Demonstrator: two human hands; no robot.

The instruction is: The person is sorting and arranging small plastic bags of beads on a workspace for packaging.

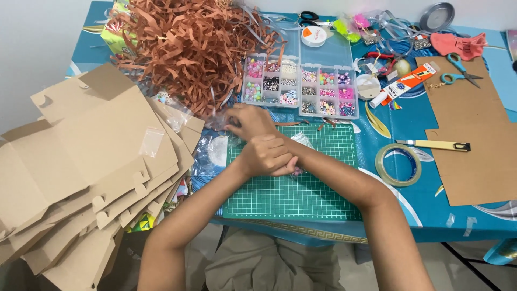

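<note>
My arms cross over a green cutting mat. My left hand is curled into a fist on the mat and holds a small clear bag with coloured beads showing below the fingers. My right hand reaches past it to the mat's top left corner. Its fingers pinch a clear plastic bag lying beside a heap of brown shredded paper. Just beyond both hands stands a clear bead organiser box with several compartments of coloured beads.
A stack of flat cardboard box blanks fills the left. On the right of the blue table lie a tape roll, a yellow utility knife, a cardboard sheet, blue scissors and a glue tube.
</note>
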